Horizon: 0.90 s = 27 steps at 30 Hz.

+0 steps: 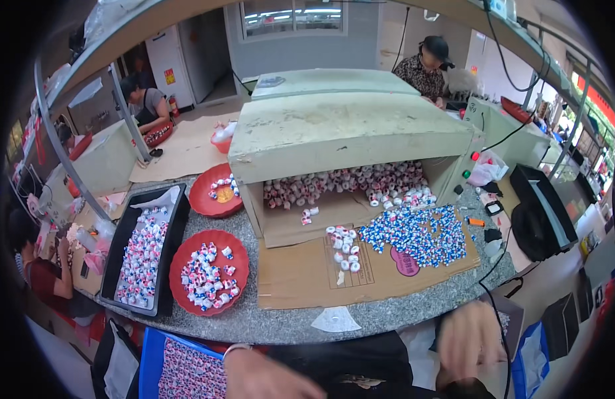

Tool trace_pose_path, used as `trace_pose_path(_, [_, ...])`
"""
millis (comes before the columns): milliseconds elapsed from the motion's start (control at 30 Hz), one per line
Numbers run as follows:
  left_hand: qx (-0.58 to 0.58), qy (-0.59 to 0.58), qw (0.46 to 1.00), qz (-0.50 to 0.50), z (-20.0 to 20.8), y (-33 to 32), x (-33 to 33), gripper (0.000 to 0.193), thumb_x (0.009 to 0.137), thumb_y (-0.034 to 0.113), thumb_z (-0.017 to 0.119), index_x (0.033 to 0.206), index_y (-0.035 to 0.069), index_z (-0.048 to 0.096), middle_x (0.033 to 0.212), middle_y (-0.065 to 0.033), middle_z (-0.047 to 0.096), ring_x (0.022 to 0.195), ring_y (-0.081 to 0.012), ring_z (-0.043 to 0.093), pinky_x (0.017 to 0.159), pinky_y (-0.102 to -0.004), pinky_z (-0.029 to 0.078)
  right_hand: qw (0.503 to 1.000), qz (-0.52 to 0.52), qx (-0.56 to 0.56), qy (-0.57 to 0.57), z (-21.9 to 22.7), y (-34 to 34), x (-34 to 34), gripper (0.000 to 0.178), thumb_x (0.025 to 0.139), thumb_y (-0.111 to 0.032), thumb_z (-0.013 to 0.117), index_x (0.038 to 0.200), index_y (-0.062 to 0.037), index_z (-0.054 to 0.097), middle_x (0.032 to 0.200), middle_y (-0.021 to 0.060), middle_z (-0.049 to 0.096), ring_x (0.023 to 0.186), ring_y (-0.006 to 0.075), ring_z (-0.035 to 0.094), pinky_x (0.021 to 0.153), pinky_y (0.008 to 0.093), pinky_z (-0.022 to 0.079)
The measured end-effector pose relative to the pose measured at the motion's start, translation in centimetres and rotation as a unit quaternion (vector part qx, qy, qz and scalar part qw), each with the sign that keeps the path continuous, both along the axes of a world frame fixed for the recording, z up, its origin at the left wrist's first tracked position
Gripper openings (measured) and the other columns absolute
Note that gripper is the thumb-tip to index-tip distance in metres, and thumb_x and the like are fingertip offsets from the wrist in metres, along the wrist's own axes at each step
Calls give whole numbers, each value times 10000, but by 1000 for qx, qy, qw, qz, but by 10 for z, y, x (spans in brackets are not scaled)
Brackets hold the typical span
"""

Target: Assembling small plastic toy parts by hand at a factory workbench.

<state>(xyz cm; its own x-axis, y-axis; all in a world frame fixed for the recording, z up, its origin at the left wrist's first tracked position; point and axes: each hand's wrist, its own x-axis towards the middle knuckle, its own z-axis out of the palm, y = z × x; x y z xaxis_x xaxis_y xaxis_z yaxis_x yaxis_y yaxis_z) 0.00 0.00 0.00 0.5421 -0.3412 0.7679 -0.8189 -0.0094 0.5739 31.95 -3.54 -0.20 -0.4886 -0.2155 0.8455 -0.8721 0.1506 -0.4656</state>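
My left hand [267, 376], a bracelet at its wrist, is low over my lap beside the blue tray [150, 362] of small pink-and-white pieces [191, 372]. Its fingers run toward the lower edge, and whether they hold anything does not show. Off the bench's front edge at right, my right hand [470, 336] is smeared by motion. On the bench, a cardboard sheet [301, 286] bears a cluster of white, pinkish rounded pieces [343, 249] beside a wide spread of little blue-and-white pieces [420, 233].
A pale box-like hood [347, 126] shelters a heap of white-and-pink pieces [341, 183]. Leftward are two red bowls [181, 292] [201, 206] and a black tray [108, 282]. A black cable [493, 306] hangs at right. Other people [420, 73] work beyond.
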Motion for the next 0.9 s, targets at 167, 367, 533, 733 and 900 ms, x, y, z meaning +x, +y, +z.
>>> trace_pose_path(167, [6,289,638,714,-158,121,51,409,870,138,655,1247,2,575,1133,-158,624,1054,-276,620,913,-349,484,467,-824,-169,-273,-139,96,-2,333,964,-136,530,1258,14,575,1207,182,633,1119,305,599,977,363,451])
trace_pose_path(367, [114,211,509,827,-185,237,99,486,883,269,628,1314,63,542,1311,-182,517,1209,-393,469,1012,-459,404,403,-856,-28,-323,-193,175,-51,384,943,-162,539,1282,17,524,1301,225,534,1243,384,468,1060,439,368])
trace_pose_path(533, [167,277,455,829,-209,269,107,509,902,350,585,1371,167,509,1419,-167,404,1253,-418,391,999,-543,368,323,-928,68,-175,-168,207,10,325,916,-138,555,1202,16,553,1229,235,554,1174,398,499,996,473,400])
trace_pose_path(733, [169,327,460,808,-194,268,129,491,937,377,503,1388,183,494,1443,-186,345,1276,-438,351,1032,-561,289,-52,-950,-75,-299,-209,285,232,363,878,-240,570,1132,19,586,1248,235,543,1121,421,511,968,484,418])
trace_pose_path(900, [138,305,486,807,-199,274,133,471,946,361,490,1378,174,499,1425,-181,349,1246,-438,369,1023,-562,294,24,-923,206,-323,-221,338,176,308,865,-175,494,1087,-13,634,971,192,647,957,386,626,847,548,479])
